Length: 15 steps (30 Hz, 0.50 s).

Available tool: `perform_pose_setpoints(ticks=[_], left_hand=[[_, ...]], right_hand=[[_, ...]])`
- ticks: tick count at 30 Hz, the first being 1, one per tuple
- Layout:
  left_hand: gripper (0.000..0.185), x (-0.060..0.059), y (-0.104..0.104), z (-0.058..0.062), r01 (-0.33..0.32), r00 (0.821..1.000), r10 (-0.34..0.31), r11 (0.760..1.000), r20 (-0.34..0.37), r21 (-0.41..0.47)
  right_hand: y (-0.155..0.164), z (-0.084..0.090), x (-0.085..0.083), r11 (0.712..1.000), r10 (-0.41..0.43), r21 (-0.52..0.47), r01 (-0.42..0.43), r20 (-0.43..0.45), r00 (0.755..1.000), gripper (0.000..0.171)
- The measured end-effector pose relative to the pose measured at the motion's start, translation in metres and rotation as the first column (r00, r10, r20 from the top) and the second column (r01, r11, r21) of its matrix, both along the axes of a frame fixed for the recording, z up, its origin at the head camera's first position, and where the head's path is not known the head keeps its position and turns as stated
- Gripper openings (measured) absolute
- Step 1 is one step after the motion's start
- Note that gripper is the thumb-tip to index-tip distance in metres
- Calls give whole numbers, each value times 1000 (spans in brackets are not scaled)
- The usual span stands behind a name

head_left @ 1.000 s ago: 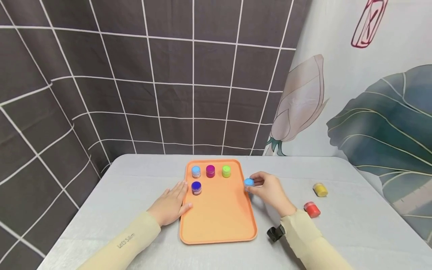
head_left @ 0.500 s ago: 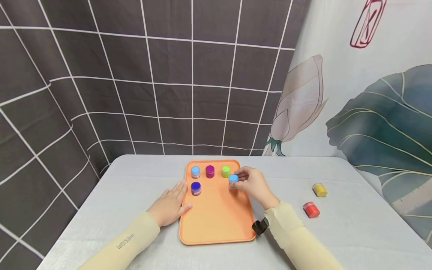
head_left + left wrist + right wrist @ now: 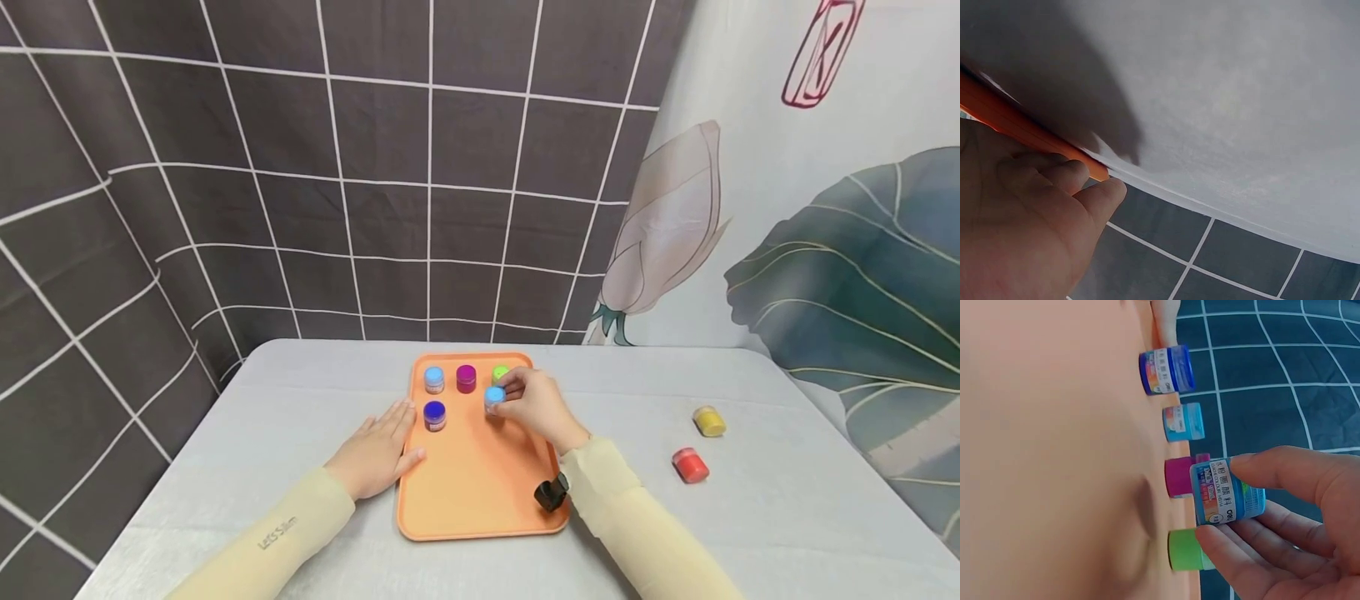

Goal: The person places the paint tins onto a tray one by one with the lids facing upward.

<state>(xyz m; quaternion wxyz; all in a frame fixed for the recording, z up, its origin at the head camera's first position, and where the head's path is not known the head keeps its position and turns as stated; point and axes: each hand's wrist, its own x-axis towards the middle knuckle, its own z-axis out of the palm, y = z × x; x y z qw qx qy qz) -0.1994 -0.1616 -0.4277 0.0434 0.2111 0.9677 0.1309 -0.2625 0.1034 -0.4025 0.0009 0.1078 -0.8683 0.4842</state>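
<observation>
Pinched between the thumb and fingers of my right hand (image 3: 536, 406) is a light blue paint jar (image 3: 1225, 494), held over the orange tray (image 3: 480, 500). In the right wrist view a shadow falls on the tray beneath it. Standing on the tray are another light blue jar (image 3: 434, 381), a purple jar (image 3: 466, 380), a dark blue jar (image 3: 434, 415) and a green jar (image 3: 1186, 550), which the right fingers partly hide in the head view. My left hand (image 3: 375, 450) rests with straight fingers against the tray's left edge.
Right of the tray, a yellow jar (image 3: 708, 421) and a red jar (image 3: 690, 465) lie on their sides on the grey cloth-covered table (image 3: 622, 392). A dark curtain with white grid lines (image 3: 375, 208) hangs behind.
My right hand has carried the light blue jar leftward from the tray's right edge to over the tray, just in front of the green jar. The left hand has stayed in place.
</observation>
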Motion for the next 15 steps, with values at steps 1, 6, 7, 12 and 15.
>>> perform_pose_setpoints(ticks=[1, 6, 7, 12, 15], left_hand=[[70, 0, 0, 0, 1, 1000, -1, 1000, 0, -2], [70, -1, 0, -2, 4, 1000, -3, 1000, 3, -9], [70, -1, 0, -2, 3, 1000, -3, 1000, 3, -9], [71, -2, 0, -1, -1, 1000, 1, 1000, 2, -8], [71, -2, 0, 1, -1, 1000, 1, 1000, 5, -5]], right_hand=[[-2, -1, 0, 1000, 4, -1, -4, 5, 1000, 31], [-10, -3, -1, 999, 29, 23, -30, 10, 1000, 33], [-12, -3, -1, 999, 33, 25, -33, 5, 999, 33], [-20, -4, -5, 998, 54, 34, -54, -2, 999, 30], [-24, -4, -6, 997, 60, 58, -59, -5, 998, 30]])
